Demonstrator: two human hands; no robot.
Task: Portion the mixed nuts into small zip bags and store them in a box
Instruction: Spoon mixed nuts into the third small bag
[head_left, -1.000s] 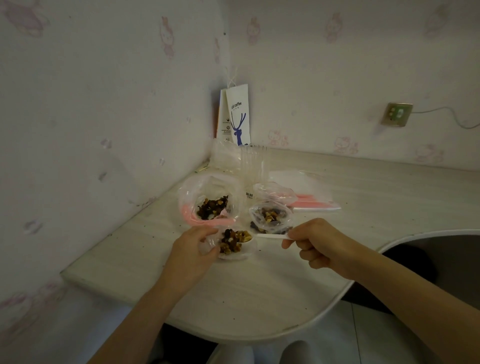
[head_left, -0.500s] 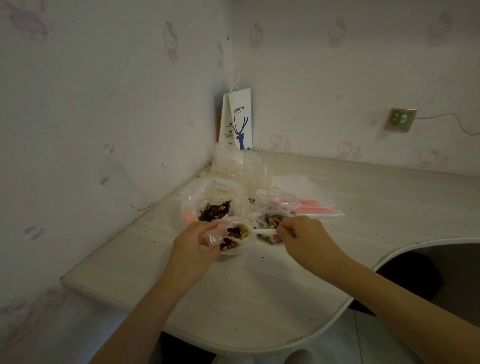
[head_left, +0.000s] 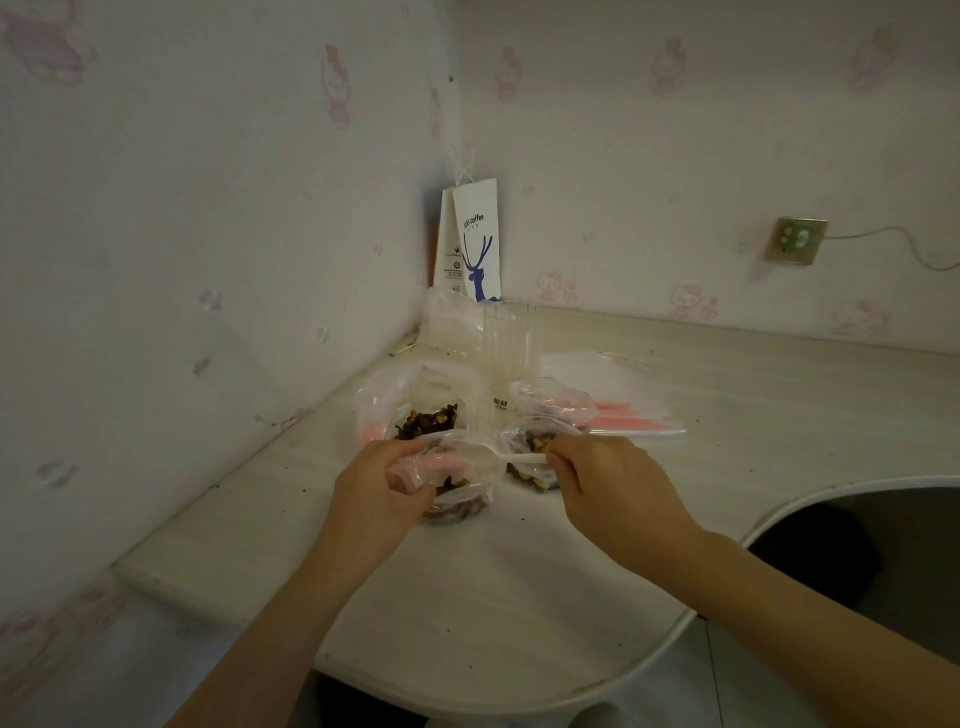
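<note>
1. Pale wood-grain table (head_left: 519, 597) with a curved front edge, set into a wallpapered corner; dark crumbs are scattered on the surface.
2. White paper carrier bag with a blue deer print (head_left: 475, 244) stands upright in the corner, against the wall.
3. Large clear plastic bag of mixed nuts (head_left: 415, 405) lies open on the table, just behind the left hand; dark and tan pieces are visible inside.
4. Flat pile of empty clear zip bags with pink strips (head_left: 623, 405) lies to the right of the large bag, beside a stack of clear plastic cups (head_left: 509, 338).
5. Left hand (head_left: 379, 488): fingers curled round the mouth of a small clear zip bag (head_left: 457, 478) with a pink seal strip, holding it open. The bag sits on the table, partly filled with nuts.
6. Right hand (head_left: 608, 478): fingertips pinch the handle of a white plastic spoon (head_left: 519, 458); the spoon bowl is inside the held bag's mouth.
7. Second small clear bag holding nuts (head_left: 530, 447) sits just behind the spoon, touching the held bag.
8. Metal wall socket (head_left: 795, 240) with a cable, well apart on the right wall.
</note>
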